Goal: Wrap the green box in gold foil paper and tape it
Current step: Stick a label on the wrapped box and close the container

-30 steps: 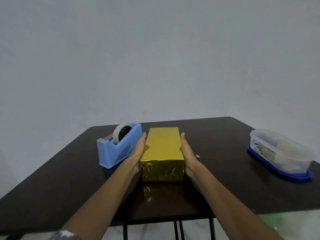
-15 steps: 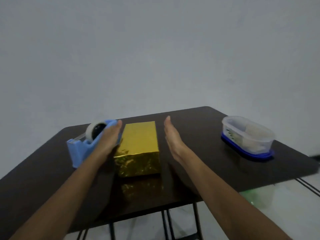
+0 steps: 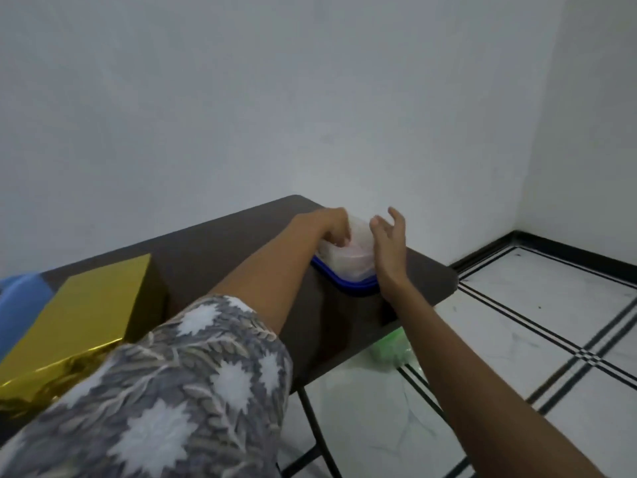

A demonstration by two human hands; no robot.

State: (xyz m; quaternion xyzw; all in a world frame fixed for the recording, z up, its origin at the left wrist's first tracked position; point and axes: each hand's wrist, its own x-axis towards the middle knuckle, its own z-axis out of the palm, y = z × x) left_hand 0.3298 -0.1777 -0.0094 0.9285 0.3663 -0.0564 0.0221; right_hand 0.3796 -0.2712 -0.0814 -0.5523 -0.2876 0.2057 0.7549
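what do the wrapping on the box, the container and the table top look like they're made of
The wrapping looks like metallic gold foil: mirror-shiny, crinkled at the near end. The container seems translucent plastic on a blue plastic base, though blurred. The table top is dark brown, smooth, faintly glossy, perhaps laminate.

Under our left hand (image 3: 332, 224), just left of our right hand (image 3: 387, 243), the tub (image 3: 348, 262) is cloudy, translucent plastic on a glossy blue base (image 3: 351, 288), and the table (image 3: 224, 243) beneath both hands is dark and smooth with a dull sheen. Well back from our left hand, beside that elbow, the gold foil paper (image 3: 86, 315) is mirror-bright and flat on top but crinkled at its near end, and the sleeve (image 3: 189, 391) is matt printed cloth. Below our right forearm the floor (image 3: 517, 339) is glossy, marble-veined white tile, and the wall (image 3: 275, 98) beyond both hands is matt paint.
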